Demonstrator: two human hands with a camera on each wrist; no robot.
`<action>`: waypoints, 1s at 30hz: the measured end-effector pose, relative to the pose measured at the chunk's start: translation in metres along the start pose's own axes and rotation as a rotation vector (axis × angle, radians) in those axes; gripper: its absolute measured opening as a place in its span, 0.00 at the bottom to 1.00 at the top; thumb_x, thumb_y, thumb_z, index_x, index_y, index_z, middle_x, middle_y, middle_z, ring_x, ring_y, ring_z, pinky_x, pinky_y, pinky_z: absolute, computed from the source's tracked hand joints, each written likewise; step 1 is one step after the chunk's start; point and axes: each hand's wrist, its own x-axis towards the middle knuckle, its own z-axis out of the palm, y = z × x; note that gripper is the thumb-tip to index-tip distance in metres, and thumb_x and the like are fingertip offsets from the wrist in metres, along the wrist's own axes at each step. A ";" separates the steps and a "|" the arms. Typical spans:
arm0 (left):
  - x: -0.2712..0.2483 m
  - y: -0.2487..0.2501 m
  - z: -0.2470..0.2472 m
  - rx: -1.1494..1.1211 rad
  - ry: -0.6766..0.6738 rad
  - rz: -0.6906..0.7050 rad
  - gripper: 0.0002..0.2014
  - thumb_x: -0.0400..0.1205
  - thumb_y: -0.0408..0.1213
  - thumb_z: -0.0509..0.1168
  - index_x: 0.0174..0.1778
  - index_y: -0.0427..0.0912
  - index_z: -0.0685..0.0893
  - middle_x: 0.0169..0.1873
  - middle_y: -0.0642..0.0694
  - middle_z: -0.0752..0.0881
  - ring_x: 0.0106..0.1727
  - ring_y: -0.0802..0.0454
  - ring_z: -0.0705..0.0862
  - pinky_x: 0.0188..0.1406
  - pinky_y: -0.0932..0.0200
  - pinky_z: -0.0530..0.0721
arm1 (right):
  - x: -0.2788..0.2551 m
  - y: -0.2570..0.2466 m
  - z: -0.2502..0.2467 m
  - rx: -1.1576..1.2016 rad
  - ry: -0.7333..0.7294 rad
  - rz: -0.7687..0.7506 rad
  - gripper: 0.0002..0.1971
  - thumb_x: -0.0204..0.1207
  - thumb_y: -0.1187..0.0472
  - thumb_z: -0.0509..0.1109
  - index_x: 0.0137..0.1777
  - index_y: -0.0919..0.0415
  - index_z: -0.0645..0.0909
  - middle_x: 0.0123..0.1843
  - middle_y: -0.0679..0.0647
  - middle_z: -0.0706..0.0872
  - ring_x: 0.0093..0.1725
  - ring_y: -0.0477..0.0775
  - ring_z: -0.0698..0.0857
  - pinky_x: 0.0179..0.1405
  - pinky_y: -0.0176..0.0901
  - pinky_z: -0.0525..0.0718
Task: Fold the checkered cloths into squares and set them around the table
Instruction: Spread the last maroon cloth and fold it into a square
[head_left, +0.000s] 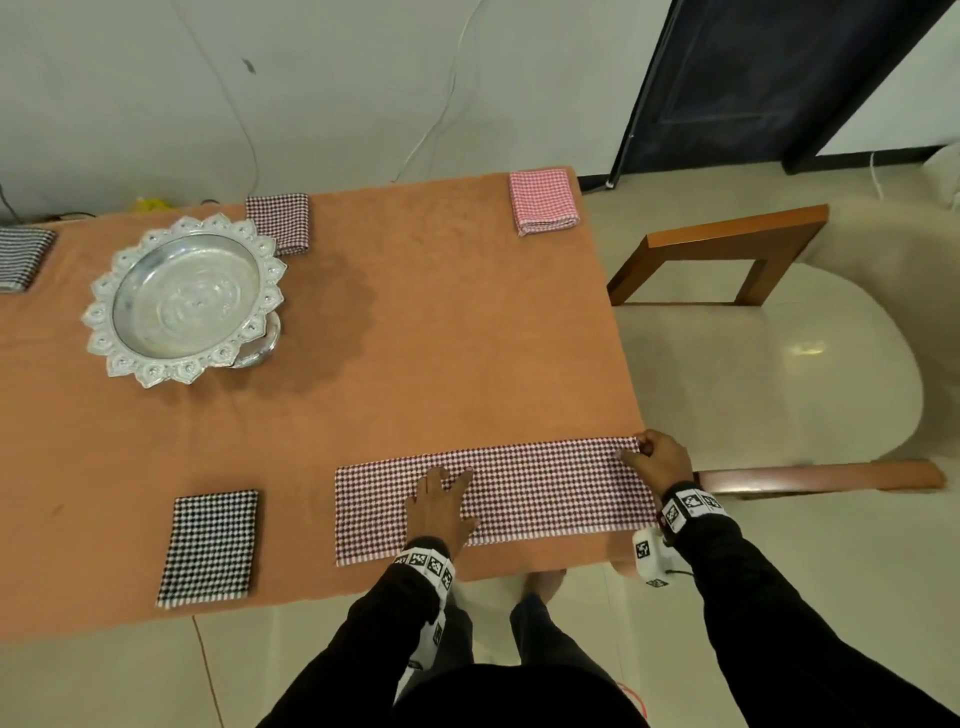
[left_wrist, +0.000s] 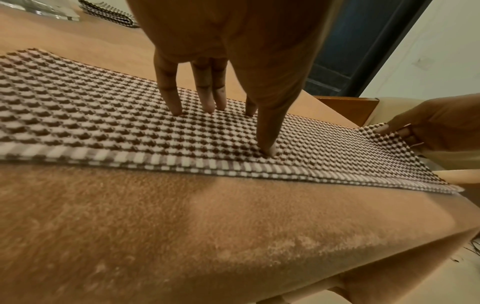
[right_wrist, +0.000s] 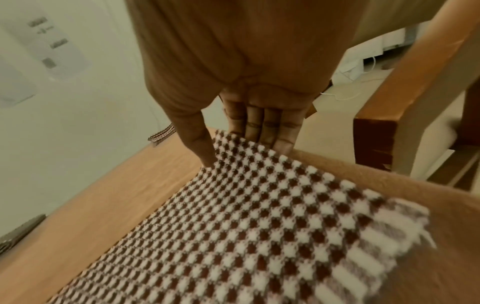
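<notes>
A long brown-and-white checkered cloth (head_left: 545, 491) (left_wrist: 103, 127) (right_wrist: 246, 226) lies as a folded strip along the table's near edge. My left hand (head_left: 441, 501) (left_wrist: 215, 107) presses flat on the strip's middle with straight, spread fingers. My right hand (head_left: 657, 460) (left_wrist: 426, 131) (right_wrist: 241, 135) pinches the strip's far right corner at the table's right edge, thumb on top and fingers under it, lifting it slightly. Folded squares lie around the table: a black one (head_left: 210, 548), a brown one (head_left: 280, 222), a pink one (head_left: 543, 201) and a dark one (head_left: 21, 257).
A silver scalloped pedestal tray (head_left: 132, 283) stands at the left of the orange-covered table (head_left: 415, 338). A cream chair with wooden arms (head_left: 753, 244) stands close beside the table's right edge. Cables hang on the wall behind.
</notes>
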 end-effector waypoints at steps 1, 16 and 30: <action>0.000 -0.001 0.001 0.003 0.003 0.003 0.39 0.78 0.57 0.73 0.84 0.61 0.63 0.78 0.43 0.65 0.78 0.42 0.67 0.72 0.36 0.76 | -0.003 0.004 0.001 0.055 0.011 0.010 0.10 0.74 0.56 0.80 0.50 0.58 0.86 0.44 0.53 0.90 0.47 0.57 0.88 0.49 0.45 0.81; 0.010 -0.017 -0.001 -0.147 -0.006 0.035 0.37 0.76 0.60 0.73 0.82 0.61 0.69 0.74 0.48 0.71 0.75 0.45 0.72 0.71 0.43 0.78 | -0.083 -0.016 0.012 0.725 0.041 0.037 0.10 0.77 0.72 0.75 0.55 0.61 0.90 0.51 0.57 0.94 0.54 0.64 0.91 0.55 0.59 0.89; -0.006 -0.107 -0.042 -1.433 0.025 -0.304 0.15 0.79 0.50 0.76 0.50 0.42 0.92 0.38 0.43 0.93 0.34 0.49 0.90 0.34 0.48 0.92 | -0.151 -0.186 0.220 0.550 -0.378 -0.230 0.16 0.72 0.70 0.81 0.57 0.54 0.89 0.41 0.53 0.91 0.41 0.53 0.90 0.48 0.54 0.91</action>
